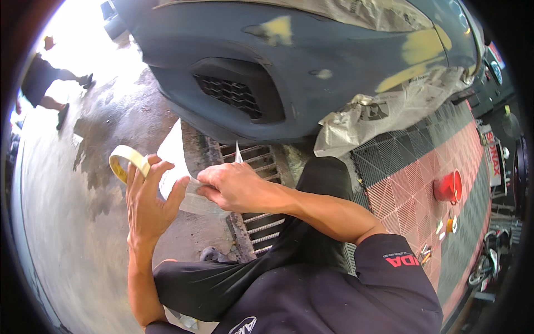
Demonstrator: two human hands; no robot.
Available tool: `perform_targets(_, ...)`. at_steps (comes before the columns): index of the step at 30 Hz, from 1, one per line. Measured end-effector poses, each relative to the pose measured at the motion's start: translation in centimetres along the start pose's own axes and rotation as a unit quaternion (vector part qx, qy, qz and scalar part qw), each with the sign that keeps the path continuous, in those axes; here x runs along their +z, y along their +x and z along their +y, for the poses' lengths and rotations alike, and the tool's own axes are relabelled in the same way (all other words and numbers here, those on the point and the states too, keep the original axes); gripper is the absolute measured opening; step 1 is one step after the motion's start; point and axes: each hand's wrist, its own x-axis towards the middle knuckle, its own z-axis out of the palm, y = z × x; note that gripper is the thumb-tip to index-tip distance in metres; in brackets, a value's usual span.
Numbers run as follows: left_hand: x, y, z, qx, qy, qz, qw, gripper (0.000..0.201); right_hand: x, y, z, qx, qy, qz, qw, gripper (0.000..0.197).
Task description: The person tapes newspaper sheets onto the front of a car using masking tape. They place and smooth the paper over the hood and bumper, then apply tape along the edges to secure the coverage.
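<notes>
A roll of yellowish masking tape [130, 151] hangs on the fingers of my left hand [149, 203]. Between that hand's thumb and forefinger lies a curved white paper sheet [174, 146]. My right hand [236, 186] is closed in a pinch on the sheet's right edge, and its own fingers partly hide the grip. Just beyond both hands is the lower edge of a dull grey-blue car bumper [172, 78] with a dark mesh grille [228, 93]. Yellow filler patches [278, 29] show on the bumper.
Crumpled masking paper [384, 114] hangs from the car's right side. Below my hands runs a metal floor grate [261, 222]. On red and grey floor tiles stand a red bucket [446, 187] and a small tape roll [451, 225]. Another person [47, 83] is at the far left.
</notes>
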Motion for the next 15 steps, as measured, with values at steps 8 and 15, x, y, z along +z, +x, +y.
perform_targets(8,3.6,-1.7,0.3,-0.009,0.030,-0.111,0.993,0.092,-0.4,-0.2,0.5,0.047,0.235,0.027,0.971,0.029)
perform_targets(15,3.9,-0.3,0.5,-0.094,-0.144,-0.203,0.964,0.092,-1.3,-1.7,1.1,0.025,0.087,0.041,0.995,0.023)
